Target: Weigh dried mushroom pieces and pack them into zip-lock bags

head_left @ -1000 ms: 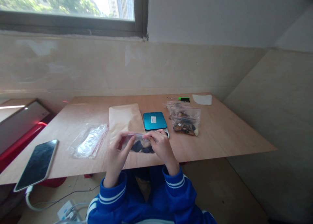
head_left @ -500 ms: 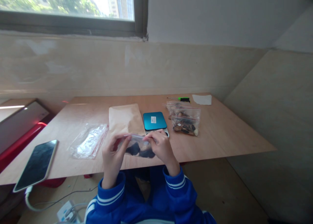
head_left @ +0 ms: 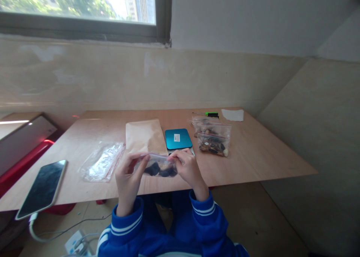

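Note:
A clear zip bag [head_left: 161, 168] with dark and pale dried pieces in it hangs between my two hands, above the table's near edge. My left hand [head_left: 130, 176] pinches its top left corner between thumb and fingers. At the right end of the zip strip, my right hand [head_left: 187, 168] is closed on the top edge. Just beyond the bag lies a small scale with a blue plate [head_left: 178, 138], its front partly hidden by my right hand. A brown paper sheet or envelope [head_left: 145, 136] lies flat to the scale's left.
Several filled zip bags [head_left: 214, 144] stand right of the scale. Flat clear bags [head_left: 102, 162] lie left, near a phone [head_left: 42, 187] with a cable. A green-handled screwdriver [head_left: 212, 114] and white paper [head_left: 233, 115] are at the back of the wooden table [head_left: 261, 152].
My right hand has slid slightly right along the bag's top edge, and the hands are a little farther apart. The bag's lower edge has risen slightly.

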### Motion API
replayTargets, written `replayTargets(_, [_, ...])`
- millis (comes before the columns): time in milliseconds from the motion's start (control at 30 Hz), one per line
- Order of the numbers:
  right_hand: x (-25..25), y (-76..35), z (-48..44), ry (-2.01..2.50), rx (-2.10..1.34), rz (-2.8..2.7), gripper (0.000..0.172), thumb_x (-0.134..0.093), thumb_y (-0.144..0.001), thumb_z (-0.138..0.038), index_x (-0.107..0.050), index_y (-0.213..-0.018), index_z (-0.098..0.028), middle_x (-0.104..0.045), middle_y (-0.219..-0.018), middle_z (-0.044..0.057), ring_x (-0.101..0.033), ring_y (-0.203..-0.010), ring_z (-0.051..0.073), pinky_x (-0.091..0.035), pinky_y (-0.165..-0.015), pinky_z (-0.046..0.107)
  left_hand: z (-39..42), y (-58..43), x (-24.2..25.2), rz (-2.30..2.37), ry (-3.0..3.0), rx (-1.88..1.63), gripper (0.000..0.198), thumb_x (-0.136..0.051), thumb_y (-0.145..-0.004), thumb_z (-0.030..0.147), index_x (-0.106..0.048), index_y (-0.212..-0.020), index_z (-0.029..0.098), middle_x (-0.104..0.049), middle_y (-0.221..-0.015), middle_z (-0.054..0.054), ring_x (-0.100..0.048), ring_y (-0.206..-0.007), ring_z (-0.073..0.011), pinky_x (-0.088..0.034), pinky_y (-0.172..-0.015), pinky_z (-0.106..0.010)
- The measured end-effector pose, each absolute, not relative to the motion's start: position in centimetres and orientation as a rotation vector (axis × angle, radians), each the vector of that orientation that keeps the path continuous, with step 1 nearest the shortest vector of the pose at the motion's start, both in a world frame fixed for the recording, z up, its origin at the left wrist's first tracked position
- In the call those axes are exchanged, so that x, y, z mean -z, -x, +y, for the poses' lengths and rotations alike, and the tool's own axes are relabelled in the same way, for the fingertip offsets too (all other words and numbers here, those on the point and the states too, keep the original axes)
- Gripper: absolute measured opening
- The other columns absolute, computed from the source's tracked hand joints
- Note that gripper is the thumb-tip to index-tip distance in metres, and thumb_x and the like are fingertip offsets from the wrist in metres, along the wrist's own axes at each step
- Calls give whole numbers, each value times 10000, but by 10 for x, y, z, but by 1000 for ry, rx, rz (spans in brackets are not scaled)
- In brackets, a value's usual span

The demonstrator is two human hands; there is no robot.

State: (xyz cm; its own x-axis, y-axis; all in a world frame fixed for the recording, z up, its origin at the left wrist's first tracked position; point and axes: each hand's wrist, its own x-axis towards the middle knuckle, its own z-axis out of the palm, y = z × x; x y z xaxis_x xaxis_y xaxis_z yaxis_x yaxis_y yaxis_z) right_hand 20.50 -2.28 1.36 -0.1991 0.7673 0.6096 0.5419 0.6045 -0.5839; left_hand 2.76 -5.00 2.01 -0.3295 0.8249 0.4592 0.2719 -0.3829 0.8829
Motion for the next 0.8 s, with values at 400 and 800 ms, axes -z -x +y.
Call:
replayTargets(400, [-8, -216, -18, 1075, -376, -1886, 212, -548, -932, -255, -698, -784, -227, -730, -757, -2, -612, -736, 176, -435, -712, 281, -51, -22, -21, 1443, -1432, -1864, 86, -744, -742, 234, -699, -812, 212, -701, -769, 28, -652, -735, -104, -528, -693, -203])
replayTargets(800, [-7, -220, -18, 1053, -521, -1851, 183, -576, -909, -365, -712, -904, -242, -740, -888, 18, -649, -822, 188, -463, -744, 295, -51, -22, -22, 1402, -1407, -1885, 69, -688, -799, 258, -675, -821, 193, -696, -729, 26, -664, -695, -95, -532, -680, -200])
